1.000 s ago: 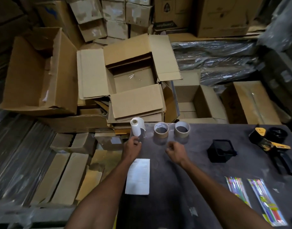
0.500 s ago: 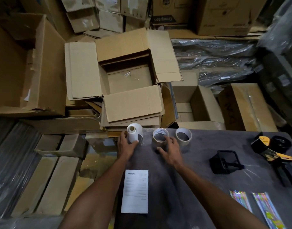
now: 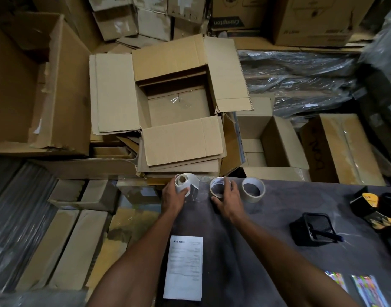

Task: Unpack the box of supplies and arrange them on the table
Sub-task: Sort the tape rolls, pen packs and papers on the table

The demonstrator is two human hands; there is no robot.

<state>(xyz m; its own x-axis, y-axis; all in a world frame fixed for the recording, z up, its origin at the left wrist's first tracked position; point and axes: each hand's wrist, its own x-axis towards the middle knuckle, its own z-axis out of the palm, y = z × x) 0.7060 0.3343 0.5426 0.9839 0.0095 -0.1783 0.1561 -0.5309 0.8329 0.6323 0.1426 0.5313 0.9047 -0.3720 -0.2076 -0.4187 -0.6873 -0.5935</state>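
While left hand (image 3: 173,197) grips white roll (image 3: 185,181), right hand (image 3: 229,199) clasps tan tape roll (image 3: 216,187); both at tabletop (image 3: 267,229) far edge, 12 o'clock; second tape (image 3: 253,189) just beside, 3 o'clock.

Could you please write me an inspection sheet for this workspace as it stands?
Surface: dark grey table, dusty, scuffed.
Job's things: white roll, brown tape roll, second tape roll in a row at the far edge; open box looks emptied.
Clutter: printed slip, black holder, yellow-black tool, colourful packets.
Hands: left hand holds the white roll; right hand grips the brown tape roll.
Cables: nothing seen.
Surroundings: stacked cartons, plastic sheeting.
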